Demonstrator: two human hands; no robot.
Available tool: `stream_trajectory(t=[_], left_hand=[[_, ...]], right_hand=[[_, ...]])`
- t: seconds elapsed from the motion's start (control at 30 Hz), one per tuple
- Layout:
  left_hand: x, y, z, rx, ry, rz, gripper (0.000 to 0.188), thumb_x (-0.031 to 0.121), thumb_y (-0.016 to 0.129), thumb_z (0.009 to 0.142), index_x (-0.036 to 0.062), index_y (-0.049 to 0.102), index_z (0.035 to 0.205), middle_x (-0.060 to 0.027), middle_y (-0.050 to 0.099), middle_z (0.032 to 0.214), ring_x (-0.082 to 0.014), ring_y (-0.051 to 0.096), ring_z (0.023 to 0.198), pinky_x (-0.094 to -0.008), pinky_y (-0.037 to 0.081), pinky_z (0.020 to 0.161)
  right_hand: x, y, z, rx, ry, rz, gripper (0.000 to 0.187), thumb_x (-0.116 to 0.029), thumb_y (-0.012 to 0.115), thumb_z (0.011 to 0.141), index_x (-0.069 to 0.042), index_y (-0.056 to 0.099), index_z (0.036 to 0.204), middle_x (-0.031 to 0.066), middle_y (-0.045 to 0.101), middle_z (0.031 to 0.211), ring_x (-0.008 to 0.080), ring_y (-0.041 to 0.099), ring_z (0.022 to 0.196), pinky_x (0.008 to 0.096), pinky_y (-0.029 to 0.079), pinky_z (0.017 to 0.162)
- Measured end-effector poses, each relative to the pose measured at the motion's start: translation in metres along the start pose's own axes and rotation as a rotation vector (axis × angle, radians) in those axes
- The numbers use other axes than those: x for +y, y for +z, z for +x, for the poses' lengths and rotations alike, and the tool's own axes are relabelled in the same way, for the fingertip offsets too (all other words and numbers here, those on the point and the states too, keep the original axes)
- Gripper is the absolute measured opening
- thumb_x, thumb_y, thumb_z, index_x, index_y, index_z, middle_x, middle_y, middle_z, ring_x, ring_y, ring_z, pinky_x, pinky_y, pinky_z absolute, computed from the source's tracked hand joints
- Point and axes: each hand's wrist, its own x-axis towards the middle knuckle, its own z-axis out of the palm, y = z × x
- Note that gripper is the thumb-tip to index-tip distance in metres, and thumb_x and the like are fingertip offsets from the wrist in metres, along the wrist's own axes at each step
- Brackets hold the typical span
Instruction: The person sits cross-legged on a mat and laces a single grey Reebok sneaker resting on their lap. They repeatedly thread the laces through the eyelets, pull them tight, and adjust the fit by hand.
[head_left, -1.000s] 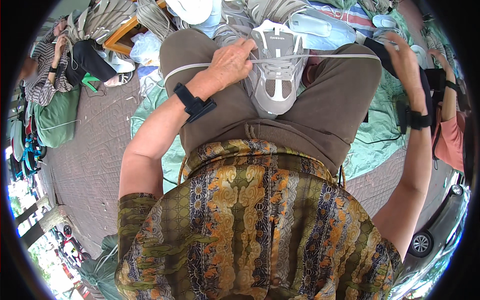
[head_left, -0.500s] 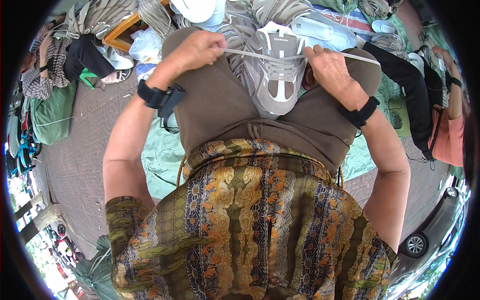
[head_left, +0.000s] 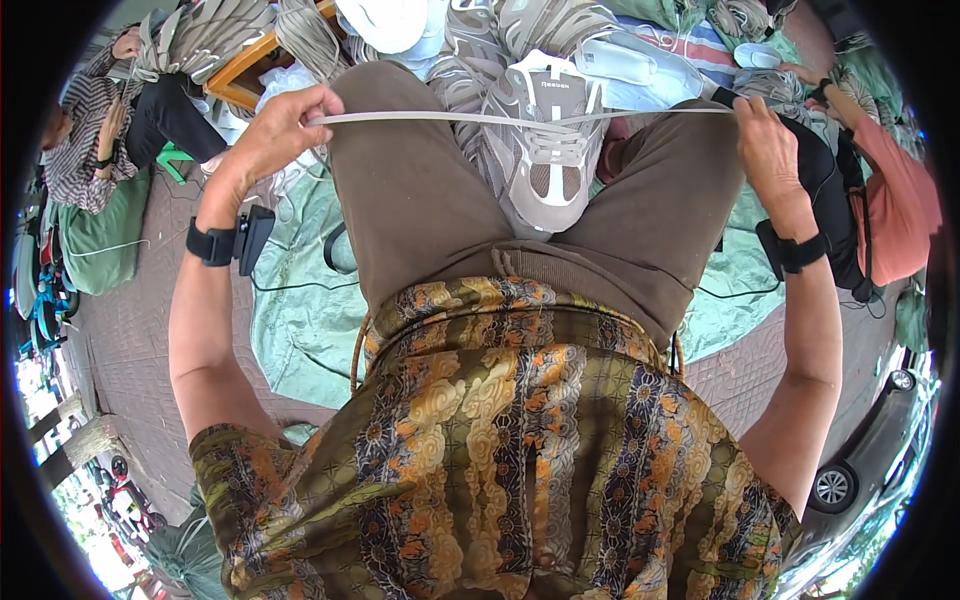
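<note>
A grey and white sneaker [head_left: 545, 150] rests between my thighs, its toe toward me. A pale flat shoelace [head_left: 430, 117] runs out of its eyelets to both sides and is stretched nearly straight. On the left, past my knee, my left hand [head_left: 278, 135] is closed, pinching one end of the lace between thumb and fingers. Out beyond my right knee, my right hand [head_left: 768, 150] is closed on the other end. Both hands are well away from the shoe, at about the same height.
More grey sneakers [head_left: 465, 85] and white shoe parts [head_left: 625, 70] are heaped beyond my knees. A wooden stool [head_left: 240, 72] stands at the far left. Green sheeting [head_left: 300, 330] covers the ground around me. Co-workers sit left [head_left: 95, 130] and right [head_left: 895, 200]. A parked car [head_left: 865, 450] is at the lower right.
My hands have moved apart, the left one leftward and the right one rightward, pulling longer lengths of lace out of the shoe. The right co-worker's arm has reached toward the pile.
</note>
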Motion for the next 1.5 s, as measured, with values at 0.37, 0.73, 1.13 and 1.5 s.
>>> stream_trajectory(t=[0.37,0.73,1.13,1.5], left_hand=[[-0.009,-0.011,-0.001,0.429,0.221,0.694,0.013,0.013,0.056,0.092,0.0039,0.062,0.098,-0.0198,0.065,0.087,-0.0394,0.062,0.082,-0.047,0.049,0.069],[0.024,-0.069,0.014,0.633,0.237,0.954,0.022,0.013,0.052,0.092,0.0053,0.06,0.112,-0.0191,0.061,0.071,-0.0358,0.062,0.067,-0.0437,0.049,0.059],[-0.04,-0.119,-0.005,0.69,0.109,1.133,0.02,0.018,0.05,0.094,0.0085,0.059,0.109,-0.021,0.062,0.07,-0.0378,0.063,0.068,-0.0478,0.05,0.058],[-0.068,-0.104,-0.019,0.674,-0.096,1.007,0.015,0.019,0.047,0.094,0.0069,0.055,0.099,-0.0242,0.064,0.077,-0.0434,0.063,0.077,-0.0533,0.05,0.065]], right_hand=[[0.112,0.005,-0.037,-0.466,0.296,0.648,0.013,-0.011,0.048,0.094,-0.006,0.06,0.093,0.007,0.061,0.068,0.0208,0.056,0.052,0.0324,0.043,0.047],[-0.113,-0.056,0.012,0.058,-0.4,0.703,0.019,0.003,0.051,0.085,0.003,0.06,0.101,0.0178,0.063,0.093,0.034,0.065,0.083,0.039,0.053,0.072],[-0.152,0.014,0.063,-0.237,-0.151,0.524,0.016,-0.006,0.057,0.085,-0.001,0.056,0.101,0.0173,0.065,0.094,0.0368,0.067,0.085,0.043,0.054,0.071],[-0.155,0.029,0.062,-0.22,-0.22,0.525,0.013,-0.009,0.063,0.083,-0.004,0.06,0.095,0.0146,0.062,0.08,0.0336,0.063,0.078,0.0449,0.049,0.071]])
